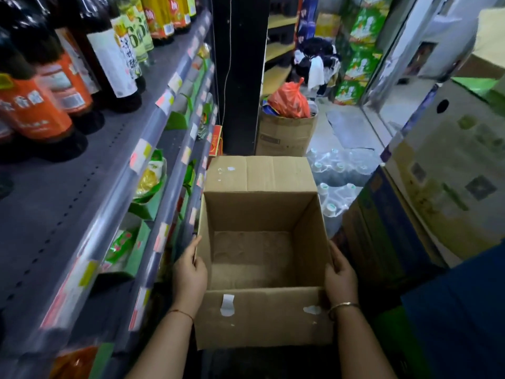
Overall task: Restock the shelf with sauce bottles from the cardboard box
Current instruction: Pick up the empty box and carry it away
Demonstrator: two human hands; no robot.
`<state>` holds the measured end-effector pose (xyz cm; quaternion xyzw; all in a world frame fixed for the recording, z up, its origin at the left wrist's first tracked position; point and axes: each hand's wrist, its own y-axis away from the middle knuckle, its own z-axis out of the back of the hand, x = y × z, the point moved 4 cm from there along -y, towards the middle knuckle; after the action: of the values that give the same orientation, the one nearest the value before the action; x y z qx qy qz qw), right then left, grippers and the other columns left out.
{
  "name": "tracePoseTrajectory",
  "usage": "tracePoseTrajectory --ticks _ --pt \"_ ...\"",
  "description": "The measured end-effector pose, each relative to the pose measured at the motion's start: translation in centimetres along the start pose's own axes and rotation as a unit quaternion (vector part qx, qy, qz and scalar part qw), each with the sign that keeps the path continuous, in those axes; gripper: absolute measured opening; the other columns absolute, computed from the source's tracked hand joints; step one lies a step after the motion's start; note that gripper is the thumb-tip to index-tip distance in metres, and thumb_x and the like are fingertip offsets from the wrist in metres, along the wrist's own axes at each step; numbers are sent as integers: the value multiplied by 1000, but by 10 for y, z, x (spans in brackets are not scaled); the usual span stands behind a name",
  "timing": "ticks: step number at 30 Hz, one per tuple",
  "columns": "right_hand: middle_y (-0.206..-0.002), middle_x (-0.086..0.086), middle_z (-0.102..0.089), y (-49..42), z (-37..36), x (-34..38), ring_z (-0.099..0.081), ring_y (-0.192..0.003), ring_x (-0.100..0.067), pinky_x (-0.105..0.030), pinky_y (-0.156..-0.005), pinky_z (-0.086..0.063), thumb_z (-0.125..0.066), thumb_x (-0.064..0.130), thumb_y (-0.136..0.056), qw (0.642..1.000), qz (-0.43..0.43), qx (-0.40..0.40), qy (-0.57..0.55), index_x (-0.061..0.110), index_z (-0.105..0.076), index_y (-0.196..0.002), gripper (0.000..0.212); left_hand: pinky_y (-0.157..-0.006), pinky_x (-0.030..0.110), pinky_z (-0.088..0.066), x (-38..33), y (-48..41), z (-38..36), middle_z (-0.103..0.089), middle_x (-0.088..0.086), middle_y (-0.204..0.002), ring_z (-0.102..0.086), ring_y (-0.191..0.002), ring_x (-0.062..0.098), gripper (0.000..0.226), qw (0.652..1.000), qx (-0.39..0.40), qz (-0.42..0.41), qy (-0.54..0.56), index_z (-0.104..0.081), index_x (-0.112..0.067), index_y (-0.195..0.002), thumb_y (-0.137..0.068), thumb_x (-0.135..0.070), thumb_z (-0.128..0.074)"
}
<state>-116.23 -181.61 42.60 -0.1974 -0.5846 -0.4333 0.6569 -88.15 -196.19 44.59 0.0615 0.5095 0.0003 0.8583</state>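
Observation:
An open brown cardboard box [262, 318] is held in front of me, flaps spread, its inside bare with no bottles in it. My left hand [190, 272] grips the box's left wall, thumb on the rim. My right hand [340, 274] grips the right wall the same way. To the left runs the grey shelf [62, 203]. Dark sauce bottles with orange labels [35, 110] stand at its back, beside a dark bottle with a white label [114, 61] and yellow oil bottles [158, 17] further along.
Lower shelves on the left hold green snack packets [149, 184]. Ahead stand a black pillar [240, 72], a carton with an orange bag [289, 101] and shrink-wrapped water bottles [336, 176]. Stacked printed cartons [448, 170] crowd the right side.

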Motion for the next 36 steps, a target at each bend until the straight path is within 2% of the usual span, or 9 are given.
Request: tracePoseTrajectory --ticks 3,9,15,18,24,29,33,36 --pt "-124 -6 -60 -30 -15 -5 -54 -116 -16 -32 -97 -44 -46 -8 -90 1000 -2 1 -1 11 -52 -133 48 -103 30 -38 8 -27 -16 -52 8 -140 -46 -131 23 49 1000 -3 13 2 -49 -18 -135 -92 5 -41" --pt "-127 -13 -61 -85 -39 -35 -55 -121 -24 -49 -105 -44 -46 -10 -87 999 -4 -11 34 9 -54 -131 48 -94 25 -40 19 -73 -52 -56 8 -132 -53 -122 24 50 999 -8 33 7 -51 -16 -134 -90 7 -42" --pt "-124 -14 -63 -138 -53 -69 -57 -119 -27 -51 -104 -44 -48 -8 -87 998 -14 -19 52 12 -55 -130 48 -97 47 -50 51 -116 -98 -59 3 -130 -59 -113 27 53 999 14 41 32 -50 -25 -134 -90 4 -44" --pt "-122 -11 -64 -157 -59 -81 -57 -119 -25 -49 -105 -43 -47 -8 -87 998 -15 -19 55 12 -55 -130 48 -102 36 -45 70 -131 -118 -60 4 -130 -55 -119 20 51 999 16 44 17 -51 -23 -134 -90 3 -46" --pt "-123 -13 -63 -180 -73 -113 -57 -119 -27 -53 -105 -43 -48 -10 -87 998 -35 -6 46 11 -53 -132 50 -102 44 -47 101 -152 -145 -62 4 -128 -58 -118 21 50 998 21 51 -2 -52 -24 -133 -90 1 -48" --pt "-128 -14 -61 -189 -82 -119 -55 -122 -25 -48 -107 -41 -47 -11 -87 999 -8 -12 52 10 -52 -132 50 -101 40 -47 111 -178 -156 -59 1 -132 -56 -120 21 50 998 30 49 -8 -50 -26 -134 -91 -2 -45" --pt "-130 -12 -60 -188 -85 -119 -54 -123 -22 -45 -108 -41 -47 -9 -88 997 1 -11 77 13 -52 -133 51 -87 27 -46 111 -186 -157 -59 1 -132 -58 -117 21 53 998 39 50 -13 -48 -28 -136 -91 0 -42" --pt "-129 -14 -56 -183 -86 -115 -54 -120 -23 -41 -108 -40 -47 -10 -87 994 21 -19 109 12 -51 -133 51 -93 32 -48 110 -179 -152 -58 2 -133 -56 -119 21 51 998 29 55 0 -47 -30 -136 -93 -2 -44"
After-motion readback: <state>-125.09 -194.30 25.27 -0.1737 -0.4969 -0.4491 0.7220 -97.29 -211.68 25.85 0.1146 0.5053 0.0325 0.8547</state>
